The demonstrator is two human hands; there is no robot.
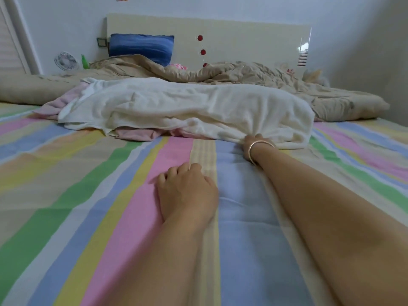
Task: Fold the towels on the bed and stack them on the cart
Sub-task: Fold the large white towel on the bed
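"Progress?"

"Hardly any. The white towel lay rumpled across the middle of the frame, on top of a pink towel whose edges showed at the left and underneath. Neither was folded, and no cart was in view. By my reckoning, all the folding and stacking was yet to be done."

"And the hands?"

"The right hand reached to the white towel's near edge, right of centre. The wrist and a bracelet hid most of it, but the cloth puckered into it, so I judged it was grasping that edge. The left hand rested on the striped bed at lower centre, well apart from both towels. Its fingers were lightly bent and holding nothing."
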